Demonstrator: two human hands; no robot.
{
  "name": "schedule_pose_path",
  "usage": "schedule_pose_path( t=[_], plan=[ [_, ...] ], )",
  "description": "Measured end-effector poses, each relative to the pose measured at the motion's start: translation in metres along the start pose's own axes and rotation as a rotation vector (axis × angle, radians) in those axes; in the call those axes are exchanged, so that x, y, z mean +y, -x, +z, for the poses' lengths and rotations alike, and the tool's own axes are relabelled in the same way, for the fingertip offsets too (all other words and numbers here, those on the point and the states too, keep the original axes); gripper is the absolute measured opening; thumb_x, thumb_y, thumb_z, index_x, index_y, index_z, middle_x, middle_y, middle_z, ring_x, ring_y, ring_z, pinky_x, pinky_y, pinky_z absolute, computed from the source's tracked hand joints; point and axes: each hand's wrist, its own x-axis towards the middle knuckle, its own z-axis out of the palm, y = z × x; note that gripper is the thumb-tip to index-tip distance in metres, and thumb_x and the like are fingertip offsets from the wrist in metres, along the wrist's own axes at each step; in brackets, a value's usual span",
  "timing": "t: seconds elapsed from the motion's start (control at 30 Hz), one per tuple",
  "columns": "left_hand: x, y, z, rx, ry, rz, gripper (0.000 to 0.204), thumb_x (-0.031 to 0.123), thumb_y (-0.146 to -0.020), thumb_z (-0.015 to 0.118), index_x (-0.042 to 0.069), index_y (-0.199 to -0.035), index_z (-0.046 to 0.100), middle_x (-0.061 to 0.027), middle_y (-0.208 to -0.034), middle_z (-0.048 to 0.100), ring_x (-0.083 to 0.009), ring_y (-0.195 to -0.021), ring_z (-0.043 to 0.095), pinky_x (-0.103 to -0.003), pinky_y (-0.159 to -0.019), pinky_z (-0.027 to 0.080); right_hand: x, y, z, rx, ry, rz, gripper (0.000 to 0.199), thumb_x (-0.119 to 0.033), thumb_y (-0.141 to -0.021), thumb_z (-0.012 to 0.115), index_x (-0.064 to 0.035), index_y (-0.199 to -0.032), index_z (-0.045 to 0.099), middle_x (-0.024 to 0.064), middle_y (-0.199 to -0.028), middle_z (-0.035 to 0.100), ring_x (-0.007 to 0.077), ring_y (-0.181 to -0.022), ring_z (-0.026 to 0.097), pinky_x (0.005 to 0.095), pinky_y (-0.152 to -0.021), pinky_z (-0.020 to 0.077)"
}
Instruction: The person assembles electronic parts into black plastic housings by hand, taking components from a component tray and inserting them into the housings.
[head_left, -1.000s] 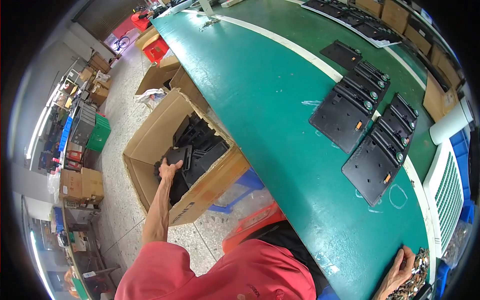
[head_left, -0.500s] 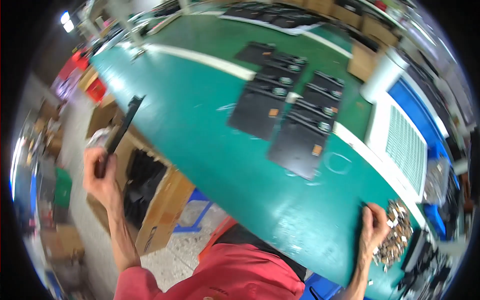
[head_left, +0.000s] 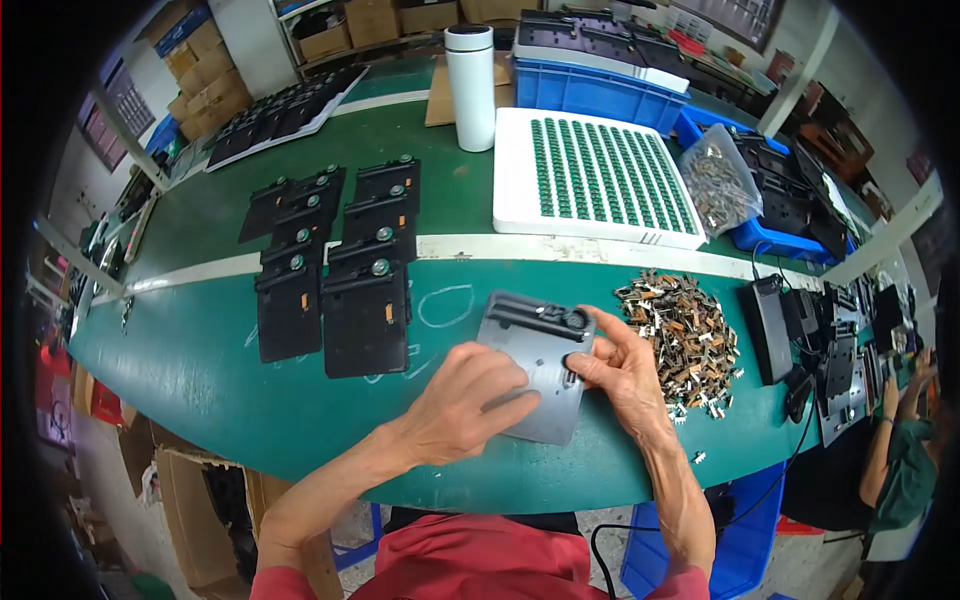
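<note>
My right hand (head_left: 622, 372) grips a dark flat plastic panel (head_left: 548, 385) by its right edge, thumb on its face. The panel is tilted above the green table and has a raised ridge and a round socket along its far end. Over the panel's left side is my left hand (head_left: 468, 402), its fingers curled in and tips at the face; whatever they pinch is hidden. Just right of my right hand lies a heap of small brown and silver parts (head_left: 688, 340). Similar black panels (head_left: 366, 335) with round green pieces and orange patches lie in overlapping rows to the left.
A white tray (head_left: 515, 190) of green pieces stands beyond, beside a white bottle (head_left: 470, 95) and a clear bag of parts (head_left: 718, 185). Blue bins (head_left: 590, 95) stand behind. A black adapter (head_left: 768, 330) with cables lies right. A cardboard carton (head_left: 190, 510) sits lower left; another person's arm (head_left: 880, 455) shows at right.
My left hand has come from above the carton to the table's middle, and the dark panel is now in front of me. My right hand now grips it. The view has turned right.
</note>
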Motion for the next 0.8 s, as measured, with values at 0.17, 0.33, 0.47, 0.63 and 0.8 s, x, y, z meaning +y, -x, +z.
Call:
schedule_pose_path(
  t=[0.17, 0.33, 0.47, 0.63, 0.8],
  plan=[
    [0.0, 0.005, -0.001, -0.265, 0.047, -0.161, 0.066, 0.024, -0.065, 0.073, 0.008, -0.127, 0.06, -0.0167, -0.132, 0.049, -0.0372, -0.127, 0.044, -0.059, -0.107, 0.032, 0.006, -0.008, 0.004, -0.003, 0.109, 0.008, 0.062, -0.001, -0.084, 0.07, 0.0061, -0.14, 0.044, 0.0054, -0.08, 0.069, 0.0073, -0.066, 0.059, 0.0228, -0.056, 0.0453],
    [0.004, 0.002, 0.006, -0.29, 0.122, -0.285, 0.076, 0.038, -0.069, 0.08, 0.006, -0.134, 0.054, -0.0247, -0.148, 0.036, -0.0422, -0.137, 0.032, -0.062, -0.108, 0.026, -0.004, -0.017, 0.013, 0.091, 0.804, -0.187, 0.054, -0.009, -0.08, 0.075, 0.01, -0.127, 0.055, 0.0185, -0.066, 0.066, 0.0265, -0.057, 0.067, 0.0362, -0.054, 0.0503],
    [0.01, 0.002, 0.011, -0.321, -0.004, -0.358, 0.065, 0.045, -0.079, 0.071, 0.009, -0.132, 0.057, -0.0243, -0.147, 0.037, -0.0411, -0.135, 0.035, -0.062, -0.108, 0.024, -0.048, -0.046, 0.01, 0.042, 1.2, -0.338, 0.026, -0.018, -0.079, 0.076, -0.0019, -0.099, 0.072, 0.0234, -0.072, 0.066, 0.04, -0.069, 0.068, 0.0463, -0.064, 0.0536],
    [0.012, 0.0, 0.011, -0.292, 0.026, -0.414, 0.065, 0.042, -0.077, 0.072, 0.008, -0.131, 0.057, -0.0244, -0.144, 0.042, -0.04, -0.131, 0.039, -0.062, -0.107, 0.025, -0.076, -0.16, -0.007, 0.224, 1.06, -0.649, 0.019, -0.009, -0.08, 0.067, 0.0017, -0.096, 0.073, 0.022, -0.083, 0.07, 0.0324, -0.071, 0.069, 0.0403, -0.067, 0.0535],
    [0.01, -0.001, 0.012, -0.276, 0.087, -0.409, 0.065, 0.042, -0.078, 0.073, 0.009, -0.131, 0.057, -0.024, -0.143, 0.043, -0.0397, -0.129, 0.041, -0.062, -0.106, 0.025, -0.073, -0.288, -0.028, 0.386, 1.03, -0.61, 0.022, -0.015, -0.08, 0.064, -0.0049, -0.096, 0.075, 0.019, -0.087, 0.072, 0.0349, -0.081, 0.07, 0.0417, -0.076, 0.0536]
  ],
)
